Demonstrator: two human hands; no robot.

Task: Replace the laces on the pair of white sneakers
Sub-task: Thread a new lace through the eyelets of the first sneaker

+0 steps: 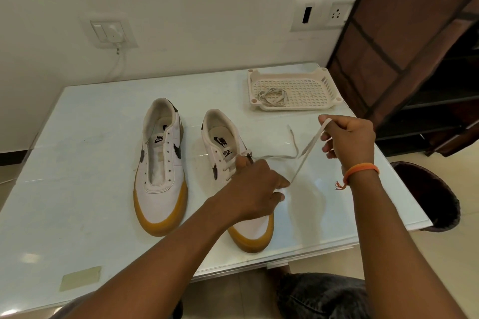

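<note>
At centre-left the unlaced sneaker (pixel 161 171) stood on the table (pixel 77 189). Beside it, the left hand (pixel 255 186) rested curled on the second sneaker (pixel 233 176), pinching its lace (pixel 308 147). The right hand (pixel 348 141) pinched that lace higher. A tray (pixel 293 90) at upper right held another lace (pixel 272 96).

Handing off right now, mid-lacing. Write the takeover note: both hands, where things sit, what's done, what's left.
Left hand: on the right sneaker, pinching the lace near the eyelets.
Right hand: pinching the same lace, raised over the table.
Left sneaker: beside it, no lace in its eyelets.
Tray: far right of the table, holds a bundled lace.
Done: right sneaker partly laced.
Left: finish it, then lace the left sneaker.
</note>
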